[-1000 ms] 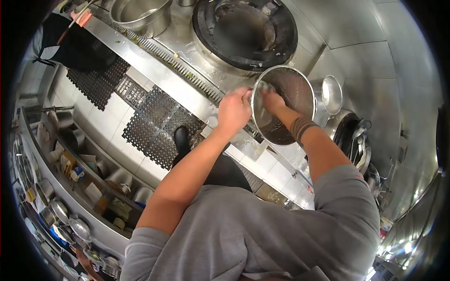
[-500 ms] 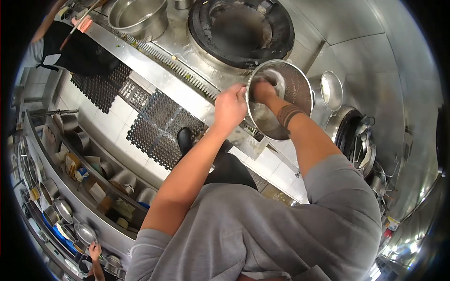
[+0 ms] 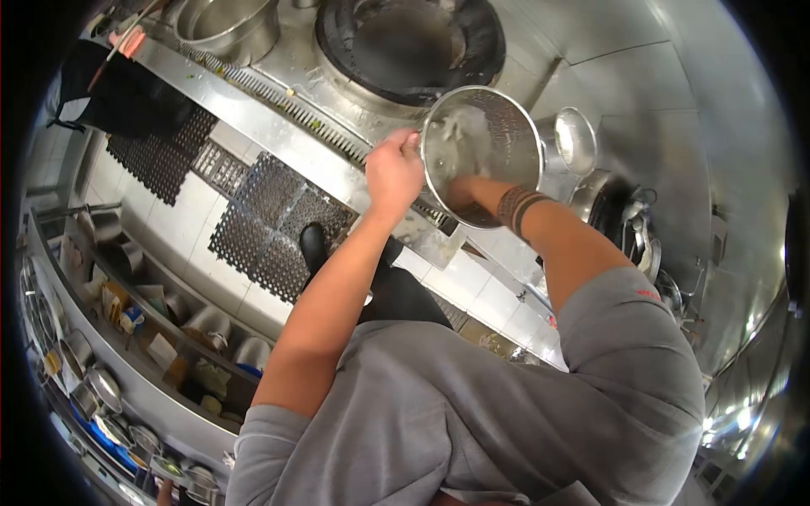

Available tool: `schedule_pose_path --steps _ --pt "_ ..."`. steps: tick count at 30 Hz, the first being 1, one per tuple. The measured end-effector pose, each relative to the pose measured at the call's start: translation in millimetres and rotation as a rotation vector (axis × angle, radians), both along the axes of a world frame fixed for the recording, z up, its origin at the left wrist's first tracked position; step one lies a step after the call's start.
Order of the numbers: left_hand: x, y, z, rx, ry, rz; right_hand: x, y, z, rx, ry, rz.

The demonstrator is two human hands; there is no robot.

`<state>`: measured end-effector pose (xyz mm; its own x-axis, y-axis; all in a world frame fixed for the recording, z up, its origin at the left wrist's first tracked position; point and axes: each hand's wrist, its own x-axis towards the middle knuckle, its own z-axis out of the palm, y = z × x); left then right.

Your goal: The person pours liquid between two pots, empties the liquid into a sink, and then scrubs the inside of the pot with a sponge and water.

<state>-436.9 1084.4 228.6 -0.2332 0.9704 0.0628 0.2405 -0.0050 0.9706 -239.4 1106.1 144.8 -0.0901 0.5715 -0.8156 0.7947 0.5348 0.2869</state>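
A deep metal pot [image 3: 513, 135] is tilted toward me at the edge of the steel counter, its inside wet and whitish. My left hand [image 3: 395, 175] is closed at the pot's left side, gripping it at the rim. Inside the pot, near the lower wall, is my right hand [image 3: 466, 192]; its fingers are hidden, so I cannot see whether they hold anything. A dark band circles the right forearm. Just beyond the pot sits a black wok burner ring [image 3: 333, 51].
A large steel pot [image 3: 266, 34] stands at the back left, and a metal container [image 3: 575, 142] right of my pot. Ladles [image 3: 637, 207] and pans lie further right. Black rubber mats [image 3: 270, 219] cover the floor. A person in a dark apron [image 3: 126, 97] stands far left; shelves hold pans [image 3: 105, 388].
My right hand has moved down inside the pot toward its near wall. My left hand keeps its grip. The whole view has shifted, so the scene sits slightly further left and up.
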Motion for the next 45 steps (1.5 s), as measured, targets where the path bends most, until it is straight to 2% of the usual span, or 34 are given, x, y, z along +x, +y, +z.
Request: schedule_pose_path --steps 2,3,4,6,7,9,10,11,13,14,15,17,20,22,24,26,28,30,32,34,36,39,40,42,43,44,45 --pt "-3 0 1 -0.043 0.006 0.029 -29 -14 -57 -0.008 0.751 -0.92" --pt "-8 1 1 -0.02 -0.001 0.03 -40 -10 -68 -0.022 1.147 -1.358" --pt "-13 0 -1 -0.042 -0.007 0.018 -51 5 -50 -0.004 1.155 -1.344" --pt "-17 -1 -2 -0.008 0.046 0.015 -79 33 20 0.257 1.421 -1.785" --pt "-16 -1 -4 0.007 0.044 0.006 -95 33 61 0.274 1.434 -1.783" --pt "-11 0 -7 0.004 0.031 -0.046 -122 24 127 0.554 1.795 -1.844" --pt "-13 -1 -6 0.019 0.03 -0.058 -113 28 90 0.678 1.801 -1.714" --pt "-16 -4 -6 -0.005 0.093 -0.102 -120 23 99 0.698 1.815 -1.71" --pt "-18 -8 -8 -0.016 0.159 -0.154 -133 8 110 0.867 1.414 -1.495" --pt "-18 -11 -11 0.039 0.116 -0.149 -136 24 101 1.026 1.396 -1.403" --pt "-19 -15 -15 0.091 0.075 -0.145 -132 48 97 1.034 1.399 -1.413" --pt "-16 -22 -13 0.098 0.021 -0.136 -134 92 117 1.564 0.864 -1.627" --pt "-21 -19 -5 0.1 -0.028 -0.13 -134 121 109 1.711 0.746 -1.719" --pt "-27 -18 0 0.095 -0.033 -0.141 -130 98 68 1.394 0.812 -1.074" --pt "-39 -12 -3 -0.036 0.051 -0.253 -162 18 126 0.965 1.017 -1.136" --pt "-44 -9 -5 0.009 0.018 -0.207 -144 -41 125 0.713 1.089 -0.833" --pt "-43 -5 -11 0.067 -0.042 -0.094 -95 -78 130 0.338 0.719 -0.858" --pt "-41 3 -10 0.072 -0.029 -0.157 -29 -94 130 0.175 0.431 -0.524" --pt "-35 11 -2 0.079 -0.009 -0.232 41 -79 146 0.228 0.195 0.126" --pt "-30 19 7 -0.009 0.103 -0.336 71 -27 151 0.538 -0.019 0.413" --pt "-33 26 0 -0.023 0.152 -0.345 47 26 187 0.673 0.165 0.676" --pt "-36 28 11 -0.067 0.204 -0.327 39 52 168 0.649 0.296 0.714" --pt "-36 28 10 -0.06 0.166 -0.296 45 43 152 0.663 0.295 0.622" --pt "-31 24 6 -0.052 0.12 -0.255 55 -1 97 0.504 -0.015 0.135" --pt "-23 20 4 -0.028 0.112 -0.21 39 -37 96 0.481 0.194 -0.272" --pt "-17 17 5 -0.003 0.103 -0.167 39 -49 74 0.099 0.192 -0.086" --pt "-16 15 10 0.002 0.095 -0.164 13 -44 52 -0.147 0.342 -0.535"
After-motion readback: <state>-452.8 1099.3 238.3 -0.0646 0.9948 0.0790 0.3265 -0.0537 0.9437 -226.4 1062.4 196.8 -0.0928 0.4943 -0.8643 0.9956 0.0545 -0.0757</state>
